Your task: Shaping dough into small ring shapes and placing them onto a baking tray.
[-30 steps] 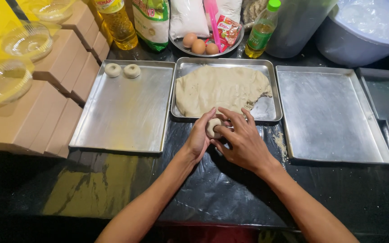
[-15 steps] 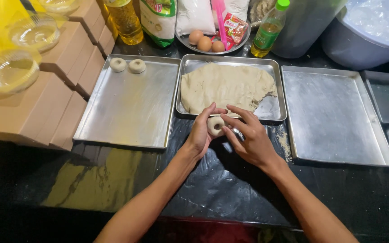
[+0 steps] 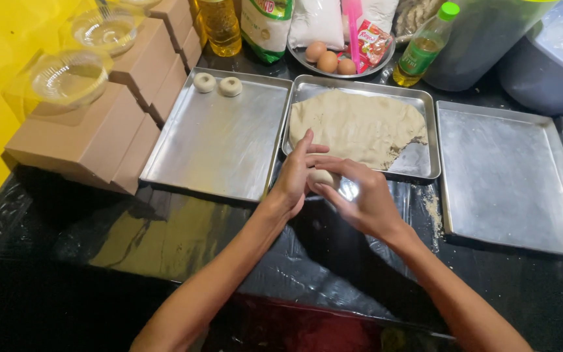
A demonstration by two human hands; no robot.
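A person's left hand [image 3: 292, 182] and right hand [image 3: 360, 199] close together around a small dough ball [image 3: 322, 176], fingers cupping it just in front of the middle tray [image 3: 428, 140] w/ the flattened dough sheet [image 3: 356, 127]. Two shaped dough rings [image 3: 217, 84] sit at the far edge of the tray [image 3: 213, 146] left of it; a bare tray [image 3: 509, 176] lies to its right.

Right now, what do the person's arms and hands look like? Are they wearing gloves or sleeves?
No gloves and no sleeves that show. Both forearms are bare and slim, running from the bottom edge of the picture. The left hand and the right hand are bare too, with long thin fingers. I see no rings, watch or bracelets.
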